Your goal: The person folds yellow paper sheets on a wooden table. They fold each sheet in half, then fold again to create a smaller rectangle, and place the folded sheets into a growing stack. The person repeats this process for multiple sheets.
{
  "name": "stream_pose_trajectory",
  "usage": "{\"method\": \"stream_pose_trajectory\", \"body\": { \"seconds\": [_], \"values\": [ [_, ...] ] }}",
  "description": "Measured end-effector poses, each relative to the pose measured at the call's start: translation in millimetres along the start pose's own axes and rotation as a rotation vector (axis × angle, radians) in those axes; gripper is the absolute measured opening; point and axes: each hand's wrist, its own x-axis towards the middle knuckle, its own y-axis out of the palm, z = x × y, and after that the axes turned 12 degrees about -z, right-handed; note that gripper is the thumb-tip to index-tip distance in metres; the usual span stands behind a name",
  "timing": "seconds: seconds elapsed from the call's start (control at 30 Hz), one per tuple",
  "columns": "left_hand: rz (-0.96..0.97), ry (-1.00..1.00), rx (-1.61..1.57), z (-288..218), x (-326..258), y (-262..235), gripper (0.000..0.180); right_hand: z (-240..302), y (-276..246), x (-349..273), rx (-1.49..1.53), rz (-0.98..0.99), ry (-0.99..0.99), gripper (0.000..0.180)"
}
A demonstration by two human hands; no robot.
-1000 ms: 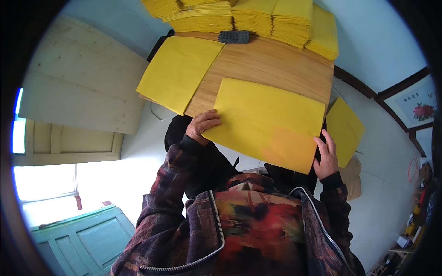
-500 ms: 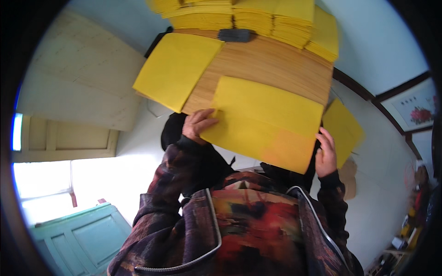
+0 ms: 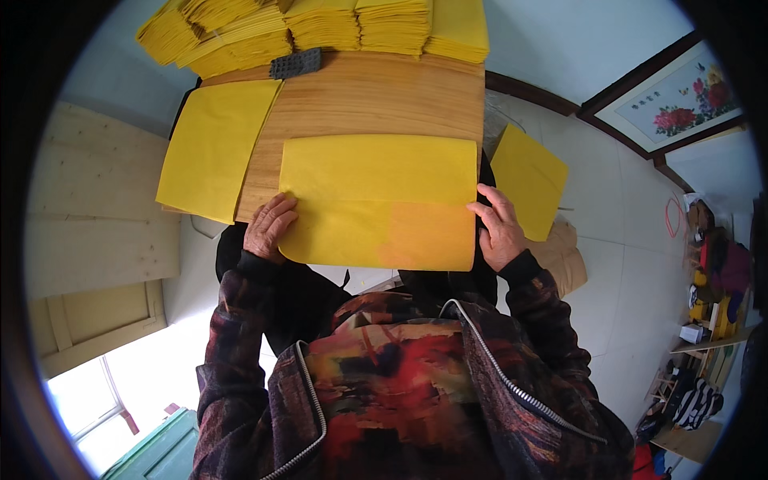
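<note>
A wide yellow paper sheet [image 3: 344, 172], with an orange patch at its lower right and a faint crease across its middle, is held level over the table's front edge. My left hand [image 3: 271, 227] grips its left edge, fingers bent at the margin and the thumb hidden. At its right edge my right hand [image 3: 500, 230] pinches it, with thumb and fingertips close together. Left of it, another yellow sheet or thin pile [image 3: 216, 152] lies flat on the wooden table [image 3: 376, 96].
Thick stacks of yellow paper [image 3: 320, 28] line the table's far edge. A dark grey textured block [image 3: 296, 63] lies in front of them. Lower down on the right are more yellow paper [image 3: 530, 182] and a tan object [image 3: 562, 260]. A framed flower picture [image 3: 676, 100] leans by the wall.
My view has turned, so the table and stacks appear further left. The sheet, tilted before, now looks level. Both hands remain at its two side edges.
</note>
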Motion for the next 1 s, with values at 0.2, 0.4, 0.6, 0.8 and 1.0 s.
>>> {"method": "stream_pose_trajectory", "body": {
  "seconds": [0.2, 0.4, 0.6, 0.8, 1.0],
  "values": [
    [0.01, -0.092, -0.143, 3, 0, -6, 0.028, 0, -1, -5, -0.048, 0.003, -0.028, 0.044],
    [-0.03, -0.317, -0.349, 8, -3, -1, 0.018, -5, -3, -6, 0.049, 0.022, 0.007, 0.044],
    [-0.122, -0.485, -0.557, 16, -7, 7, 0.017, -10, -2, -10, 0.241, 0.041, 0.156, 0.039],
    [-0.049, -0.802, -0.52, 18, -10, 9, 0.021, -16, 11, -12, 0.429, -0.02, 0.346, 0.033],
    [-0.127, -0.879, -0.652, 20, -4, 16, 0.023, -20, 38, -15, 0.574, -0.22, 0.462, 0.017]
  ]
}}
